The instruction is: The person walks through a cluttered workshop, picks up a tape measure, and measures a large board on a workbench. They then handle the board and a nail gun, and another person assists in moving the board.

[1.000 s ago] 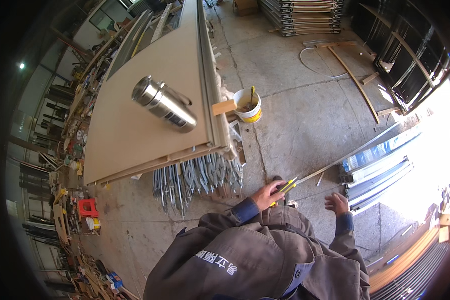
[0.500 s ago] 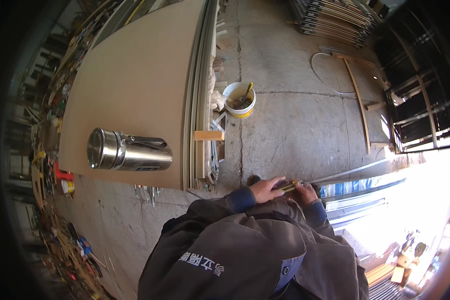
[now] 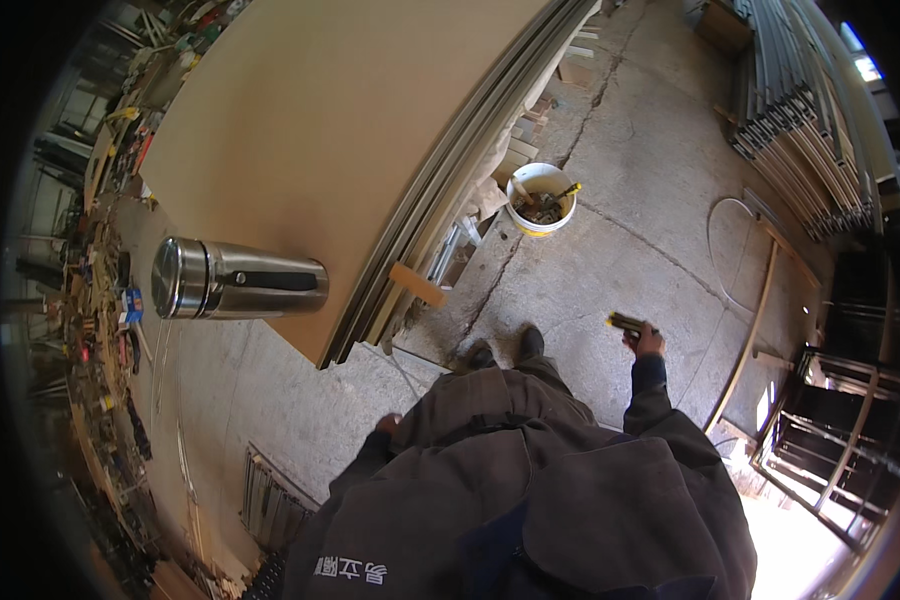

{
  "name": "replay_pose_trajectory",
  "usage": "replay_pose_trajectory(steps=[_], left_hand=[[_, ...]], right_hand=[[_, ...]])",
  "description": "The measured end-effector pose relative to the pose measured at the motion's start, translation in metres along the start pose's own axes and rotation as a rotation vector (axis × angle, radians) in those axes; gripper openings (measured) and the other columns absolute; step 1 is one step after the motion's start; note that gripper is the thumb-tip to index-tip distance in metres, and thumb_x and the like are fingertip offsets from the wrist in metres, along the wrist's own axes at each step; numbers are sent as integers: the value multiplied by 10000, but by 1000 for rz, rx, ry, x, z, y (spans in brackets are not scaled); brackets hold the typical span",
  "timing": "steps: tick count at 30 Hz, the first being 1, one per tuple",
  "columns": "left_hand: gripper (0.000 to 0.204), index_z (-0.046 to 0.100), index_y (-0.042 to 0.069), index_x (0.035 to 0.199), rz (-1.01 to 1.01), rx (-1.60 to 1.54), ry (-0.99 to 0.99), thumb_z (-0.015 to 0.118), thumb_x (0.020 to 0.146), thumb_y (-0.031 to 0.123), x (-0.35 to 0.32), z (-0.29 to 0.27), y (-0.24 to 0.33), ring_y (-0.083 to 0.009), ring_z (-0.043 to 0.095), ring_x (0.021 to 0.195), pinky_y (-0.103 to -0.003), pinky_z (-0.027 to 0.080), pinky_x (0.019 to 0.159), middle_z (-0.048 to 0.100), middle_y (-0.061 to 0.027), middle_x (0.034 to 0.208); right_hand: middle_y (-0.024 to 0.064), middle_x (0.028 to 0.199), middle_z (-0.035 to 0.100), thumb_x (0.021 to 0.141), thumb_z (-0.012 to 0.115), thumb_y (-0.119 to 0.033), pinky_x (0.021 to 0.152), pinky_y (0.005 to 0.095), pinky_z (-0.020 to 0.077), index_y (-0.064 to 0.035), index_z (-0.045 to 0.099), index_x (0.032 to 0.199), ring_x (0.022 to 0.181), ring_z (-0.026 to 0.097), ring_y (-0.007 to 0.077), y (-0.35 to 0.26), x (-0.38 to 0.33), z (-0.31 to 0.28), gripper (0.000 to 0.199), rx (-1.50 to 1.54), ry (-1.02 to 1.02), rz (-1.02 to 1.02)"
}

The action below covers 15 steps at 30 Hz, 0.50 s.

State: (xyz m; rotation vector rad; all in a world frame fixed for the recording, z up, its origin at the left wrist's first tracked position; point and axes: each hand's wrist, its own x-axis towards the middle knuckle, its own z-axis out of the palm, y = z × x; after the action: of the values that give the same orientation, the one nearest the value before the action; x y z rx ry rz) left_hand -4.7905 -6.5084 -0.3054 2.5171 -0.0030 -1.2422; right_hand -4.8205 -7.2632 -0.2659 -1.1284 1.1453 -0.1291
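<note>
My right hand [image 3: 647,342] is stretched out over the concrete floor, its fingers closed around a dark hand tool with yellow ends [image 3: 625,323], whose exact kind I cannot make out. My left hand [image 3: 389,424] hangs low beside my body, mostly hidden by the sleeve, and its fingers do not show clearly. A white bucket [image 3: 526,222] with tools or scraps in it, one yellow and black handle sticking out, stands on the floor ahead.
Left of me is a stack of large tan boards [image 3: 300,130] with a steel flask [image 3: 260,282] lying on top. A small wood block [image 3: 417,284] juts from its edge. Metal frames [image 3: 795,150] stack far right; a black rack [image 3: 835,440] stands nearer. A thin wooden strip [image 3: 748,345] lies there.
My hands were together in front of my body with the tool; now they are apart. The right hand reaches forward with it, and the left hangs at my side. The view has turned.
</note>
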Motion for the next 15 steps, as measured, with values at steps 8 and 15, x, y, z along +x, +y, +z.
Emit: replay_pose_trajectory(steps=[8,15], left_hand=[[454,701,101,1062,-310,-423,-2,644,851,498,-100,55,116,-374,651,1039,-469,519,890,700,-192,1046],[441,702,100,1042,-288,-669,99,636,854,493,-100,51,172,-376,652,1024,-471,519,882,701,-191,1028]], right_hand=[[198,1244,598,985,557,-358,630,406,606,14,527,1298,882,691,325,-94,57,142,487,31,-251,74],[83,989,677,941,567,-406,530,368,561,-82,634,1037,690,667,211,-8,9,147,344,-655,-594,298]])
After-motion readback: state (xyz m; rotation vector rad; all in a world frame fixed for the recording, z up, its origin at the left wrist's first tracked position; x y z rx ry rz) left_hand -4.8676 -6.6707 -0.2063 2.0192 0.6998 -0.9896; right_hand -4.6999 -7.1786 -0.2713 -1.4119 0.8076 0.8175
